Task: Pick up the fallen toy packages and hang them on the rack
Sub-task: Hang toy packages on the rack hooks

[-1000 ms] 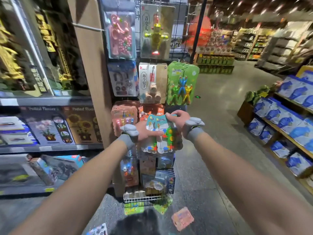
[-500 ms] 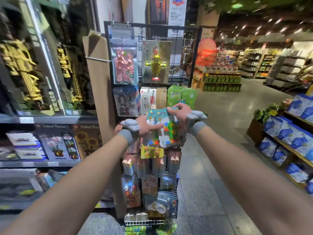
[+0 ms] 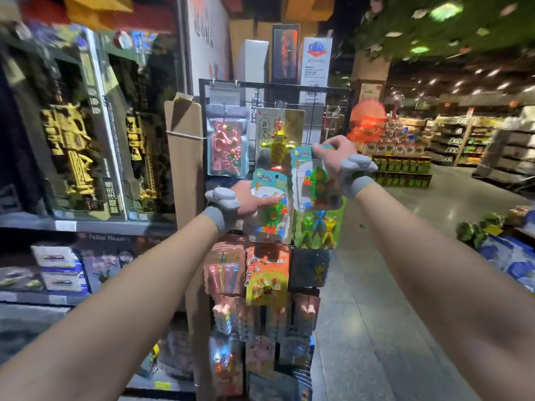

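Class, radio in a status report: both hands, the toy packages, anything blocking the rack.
Left hand grips one toy package. Right hand pinches second package by its top, held up before wire rack. Yellow figure card hangs just beside it.

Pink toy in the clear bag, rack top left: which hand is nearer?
Left. The left hand, holding a blue-topped toy card, sits below-right of the pink toy bag; the right hand, pinching a second card, is farther right, past the yellow figure card.
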